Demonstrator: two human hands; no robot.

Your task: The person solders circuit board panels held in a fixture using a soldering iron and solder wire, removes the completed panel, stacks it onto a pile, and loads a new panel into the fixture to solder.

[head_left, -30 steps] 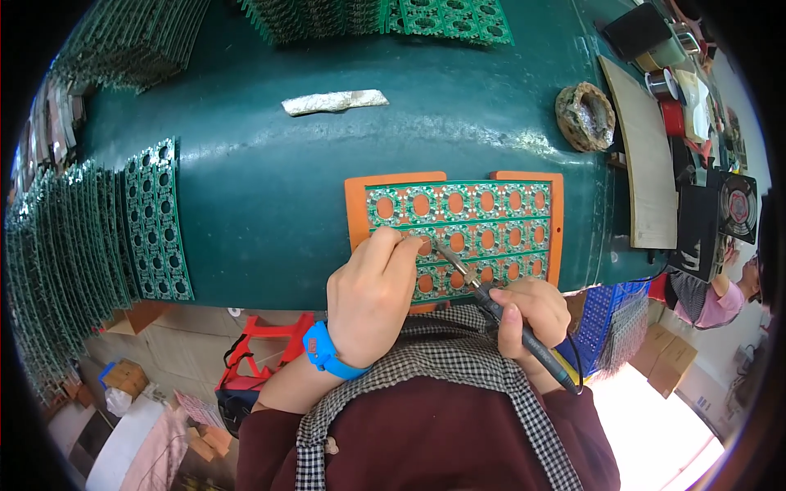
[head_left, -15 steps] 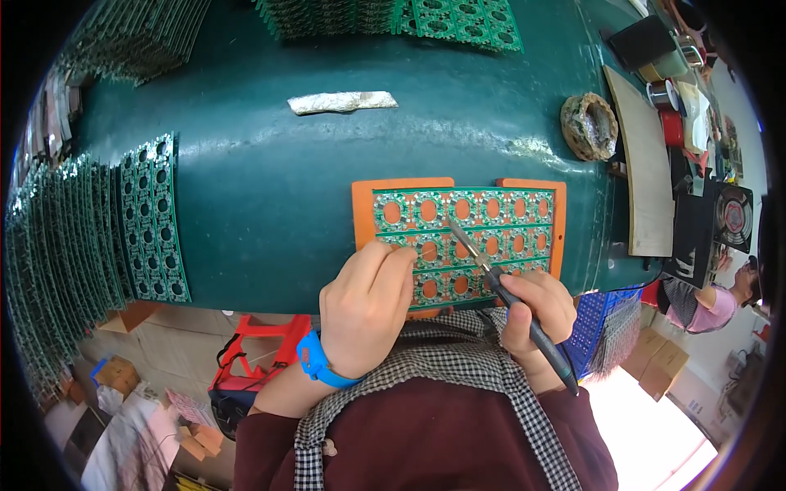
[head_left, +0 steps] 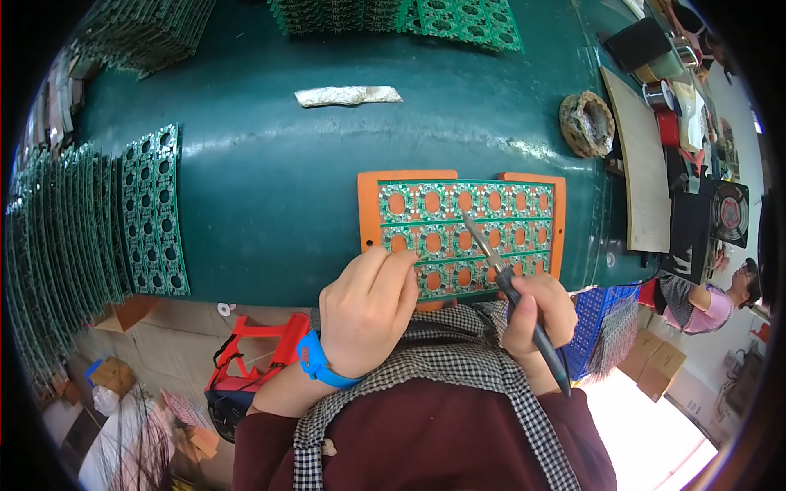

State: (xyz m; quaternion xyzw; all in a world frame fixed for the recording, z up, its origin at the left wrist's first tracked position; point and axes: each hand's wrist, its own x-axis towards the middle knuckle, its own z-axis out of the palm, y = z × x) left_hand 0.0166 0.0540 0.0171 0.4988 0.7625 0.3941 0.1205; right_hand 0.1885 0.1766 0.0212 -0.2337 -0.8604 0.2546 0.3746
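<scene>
A green circuit board panel (head_left: 450,222) with rows of round holes lies in an orange frame (head_left: 370,214) near the table's front edge. My right hand (head_left: 540,315) grips a soldering iron (head_left: 509,290) like a pen. Its metal tip points to the far left and is at the panel's upper middle, between the first and second rows of holes; contact cannot be made out. My left hand (head_left: 367,299), with a blue band (head_left: 321,366) at the wrist, is closed over the panel's near left part. Its fingertips are pinched together, and what they hold is hidden.
Upright stacked panels (head_left: 70,237) line the left, with a separate panel (head_left: 155,213) beside them. More panels (head_left: 463,20) stand at the far edge. A crumpled silvery strip (head_left: 348,96), a rough stone-like bowl (head_left: 587,124), a board (head_left: 637,164) and a fan (head_left: 729,214) surround the work.
The iron's tip has shifted slightly right along the panel, and its handle sits a little farther left. Frame and panel appear slightly higher in view. My left hand stays pinched in nearly the same place.
</scene>
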